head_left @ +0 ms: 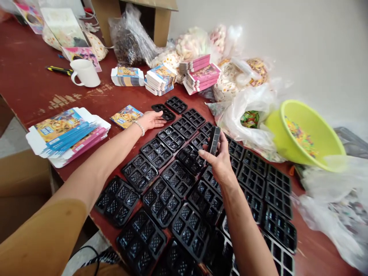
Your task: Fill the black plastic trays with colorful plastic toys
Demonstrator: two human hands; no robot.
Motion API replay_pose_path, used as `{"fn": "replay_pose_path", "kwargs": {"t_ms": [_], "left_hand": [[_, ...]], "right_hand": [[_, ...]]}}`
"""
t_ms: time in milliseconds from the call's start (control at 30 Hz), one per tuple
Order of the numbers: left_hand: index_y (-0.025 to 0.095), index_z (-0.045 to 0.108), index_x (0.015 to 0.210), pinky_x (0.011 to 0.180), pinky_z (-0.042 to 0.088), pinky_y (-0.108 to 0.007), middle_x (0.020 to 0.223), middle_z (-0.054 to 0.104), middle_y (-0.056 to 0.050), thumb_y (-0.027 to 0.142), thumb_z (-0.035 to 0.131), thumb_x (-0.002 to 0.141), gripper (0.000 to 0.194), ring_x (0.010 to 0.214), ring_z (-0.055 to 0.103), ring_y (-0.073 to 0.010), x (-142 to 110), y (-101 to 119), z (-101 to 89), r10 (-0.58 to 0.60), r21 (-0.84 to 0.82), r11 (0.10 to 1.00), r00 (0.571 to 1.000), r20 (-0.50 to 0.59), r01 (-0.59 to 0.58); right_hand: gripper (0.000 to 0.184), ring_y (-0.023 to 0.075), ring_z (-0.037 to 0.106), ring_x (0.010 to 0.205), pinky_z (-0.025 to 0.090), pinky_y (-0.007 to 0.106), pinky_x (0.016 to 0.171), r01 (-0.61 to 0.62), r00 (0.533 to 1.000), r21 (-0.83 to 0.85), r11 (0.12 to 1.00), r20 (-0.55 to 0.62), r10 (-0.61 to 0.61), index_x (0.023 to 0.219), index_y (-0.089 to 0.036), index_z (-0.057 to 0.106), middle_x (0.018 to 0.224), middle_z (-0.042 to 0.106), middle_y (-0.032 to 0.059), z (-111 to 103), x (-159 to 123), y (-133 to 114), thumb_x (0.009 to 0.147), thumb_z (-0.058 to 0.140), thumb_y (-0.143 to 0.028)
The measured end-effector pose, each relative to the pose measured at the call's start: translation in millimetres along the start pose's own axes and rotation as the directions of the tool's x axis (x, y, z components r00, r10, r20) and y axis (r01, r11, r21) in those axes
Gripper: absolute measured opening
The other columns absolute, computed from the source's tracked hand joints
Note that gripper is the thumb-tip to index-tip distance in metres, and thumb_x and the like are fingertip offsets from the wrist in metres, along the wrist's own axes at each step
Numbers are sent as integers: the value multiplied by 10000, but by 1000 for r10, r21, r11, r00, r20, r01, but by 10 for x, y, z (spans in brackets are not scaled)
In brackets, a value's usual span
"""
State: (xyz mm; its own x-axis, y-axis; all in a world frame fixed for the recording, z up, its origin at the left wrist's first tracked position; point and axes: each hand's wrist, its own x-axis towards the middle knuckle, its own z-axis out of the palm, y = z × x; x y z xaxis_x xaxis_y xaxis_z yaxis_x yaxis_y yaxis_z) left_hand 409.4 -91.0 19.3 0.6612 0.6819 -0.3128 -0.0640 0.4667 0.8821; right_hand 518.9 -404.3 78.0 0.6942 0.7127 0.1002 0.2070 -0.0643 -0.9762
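Observation:
My left hand reaches to the far end of the rows with fingers stretched out. It touches the near edge of a black compartment tray. In my right hand, a black plastic tray is gripped on edge between thumb and fingers; whether it is one tray or a nested stack, I cannot tell. Beneath both arms, several black trays with square compartments lie in rows, such as the tray near the middle. A flat blue-and-yellow printed box lies beside my left wrist.
Folded cartons lie piled at the left, near a white mug and a yellow-black cutter. More box stacks stand at the back. Bags of sweets line the wall. A lime-green bowl holds colourful pieces.

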Motion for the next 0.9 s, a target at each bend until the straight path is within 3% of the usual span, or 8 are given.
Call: {"fn": "replay_pose_path", "kwargs": {"t_ms": [133,267,333,400,467,667,833,900], "left_hand": [[145,667,964,888,621,-524,840,737,-160,348,793,917,244,845,769,-323,-21,-30,37,-3,215,977,1000,-29,9],[178,709,962,1188,418,-577,1138,745,-179,183,781,864,123,1313,620,-391,-458,-42,-199,269,448,874,955,-124,-188],[200,748,1071,1297,197,-616,1396,674,-168,137,775,844,238,1506,424,-408,-756,-60,-446,520,713,606,854,-20,-353],[224,754,1219,1291,1,-693,1584,548,-156,140,739,877,353,1577,286,-441,-1010,-93,-730,642,902,195,745,180,-386],[257,748,1295,1246,-108,-740,1659,471,-134,158,686,931,382,1588,242,-463,-1158,-135,-993,633,951,-25,732,253,-307],[172,740,1257,1260,-134,-649,1434,637,-128,-4,606,909,412,1478,355,-378,-1032,-93,-1298,661,975,71,742,112,-210],[108,701,973,1246,-156,-630,1271,687,-134,-132,605,798,313,1473,311,-348,-968,218,-1157,680,950,225,733,6,-217],[134,704,920,1276,-6,-595,1193,715,-118,-61,645,838,220,1382,427,-321,-1123,265,-1003,656,918,288,754,18,-273]], "right_hand": [[1356,355,622,1267,501,614,1140,-46,999,-11,999,17,46,1674,-340,273,1482,545,111,39,-82,78,548,988,-587],[1343,347,625,1248,518,600,1119,-36,998,-39,999,56,38,1676,-340,272,1459,548,115,84,-138,112,565,991,-566],[1323,343,624,1250,515,599,1125,-32,996,-42,999,84,36,1672,-344,278,1465,554,111,130,-167,113,579,990,-559],[1311,342,616,1276,508,592,1139,-32,992,-50,998,122,38,1669,-353,280,1478,557,106,193,-196,117,585,993,-549],[1305,345,603,1309,496,593,1156,-33,988,-68,997,150,43,1668,-365,275,1482,559,102,270,-225,125,592,990,-553],[1360,359,587,1319,460,633,1182,-79,977,-90,993,189,95,1669,-356,255,1523,514,118,517,-339,119,553,993,-599],[1409,372,600,1303,423,668,1206,-64,964,-120,991,251,92,1681,-280,214,1395,607,135,634,-476,81,549,995,-590],[1364,371,589,1331,412,675,1215,-35,961,-155,987,268,76,1685,-291,206,1431,595,136,689,-520,75,600,972,-600]]}}
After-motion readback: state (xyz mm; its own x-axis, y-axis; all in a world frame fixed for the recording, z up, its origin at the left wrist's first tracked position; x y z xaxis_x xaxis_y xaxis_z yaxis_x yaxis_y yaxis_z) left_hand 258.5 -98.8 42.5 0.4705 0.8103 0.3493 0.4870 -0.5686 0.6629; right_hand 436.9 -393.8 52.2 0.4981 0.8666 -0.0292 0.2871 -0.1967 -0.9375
